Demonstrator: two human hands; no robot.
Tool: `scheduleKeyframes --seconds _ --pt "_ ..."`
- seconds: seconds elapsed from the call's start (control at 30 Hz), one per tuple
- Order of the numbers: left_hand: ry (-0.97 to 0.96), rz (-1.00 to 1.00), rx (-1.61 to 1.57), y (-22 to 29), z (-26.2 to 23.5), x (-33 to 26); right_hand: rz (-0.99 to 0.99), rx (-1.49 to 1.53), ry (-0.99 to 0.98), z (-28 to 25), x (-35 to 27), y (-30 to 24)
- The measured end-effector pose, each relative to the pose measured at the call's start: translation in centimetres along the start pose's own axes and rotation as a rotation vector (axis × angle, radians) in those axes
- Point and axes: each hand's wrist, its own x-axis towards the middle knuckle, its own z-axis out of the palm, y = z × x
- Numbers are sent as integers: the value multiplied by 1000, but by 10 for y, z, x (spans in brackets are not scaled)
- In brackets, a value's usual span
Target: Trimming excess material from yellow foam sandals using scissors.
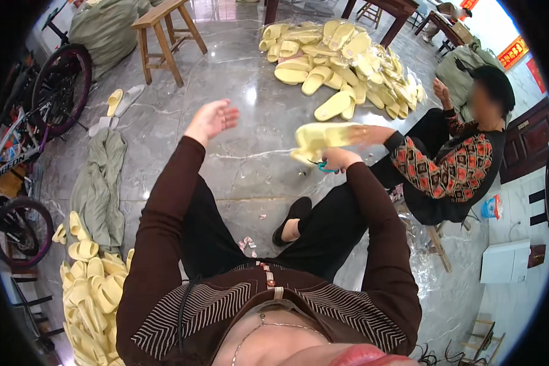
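My left hand [212,121] is raised over the floor at the left, fingers apart and holding nothing. My right hand [340,160] is closed on teal-handled scissors [327,167]; their blades are hard to make out. Just beyond my right hand are pale yellow slippers [316,138], blurred and held off the floor. The hand of a co-worker [372,135] reaches onto them from the right. Whether my right fingers also touch the slippers, I cannot tell.
A large heap of yellow slippers [348,58], many in clear bags, lies ahead. More loose slippers [94,293] are piled at the lower left beside a green cloth sack [97,183]. A wooden stool [165,30] and bicycles [43,122] stand at the left. The co-worker sits at the right.
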Motion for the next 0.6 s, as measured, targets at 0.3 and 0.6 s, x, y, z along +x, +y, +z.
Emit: scheduleKeyframes --seconds 0.3,0.6 --pt "117 36 -99 15 -53 14 -416 90 122 34 52 -39" --pt "363 59 565 -62 -68 8 149 570 481 58 132 -30"
